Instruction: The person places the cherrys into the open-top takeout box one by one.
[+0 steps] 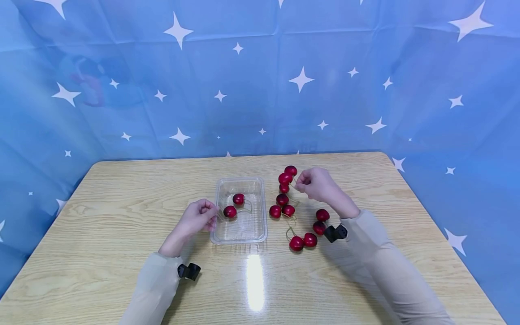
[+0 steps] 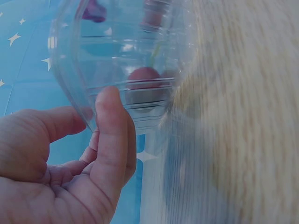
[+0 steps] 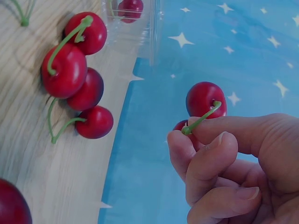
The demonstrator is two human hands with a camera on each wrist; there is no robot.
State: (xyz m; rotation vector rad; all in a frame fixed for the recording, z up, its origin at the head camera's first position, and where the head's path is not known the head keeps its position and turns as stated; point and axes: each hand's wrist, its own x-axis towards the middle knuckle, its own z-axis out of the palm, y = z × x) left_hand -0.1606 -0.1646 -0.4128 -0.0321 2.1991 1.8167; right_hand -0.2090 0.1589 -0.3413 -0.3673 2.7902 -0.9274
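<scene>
My left hand point(image 1: 197, 215) pinches the left rim of a clear plastic box point(image 1: 243, 234), thumb and fingers on either side of its wall. Inside lie two red cherries point(image 1: 238, 199) joined by a thin stem. To the right, my right hand point(image 1: 318, 184) pinches the green stem point(image 3: 202, 118) of a pair of cherries. One cherry point(image 3: 205, 99) of that pair shows well in the right wrist view; the other is partly hidden behind the fingers. Next to the held pair, several more cherries point(image 1: 282, 199) lie on the table between the box and my right hand.
Closer to the front, two cherries point(image 1: 303, 241) with a looped stem rest on the wooden table point(image 1: 134, 198). Another pair of cherries point(image 1: 322, 215) lies beside the right wrist's black camera point(image 1: 335, 233). A blue star-patterned cloth point(image 1: 260, 90) hangs behind the table.
</scene>
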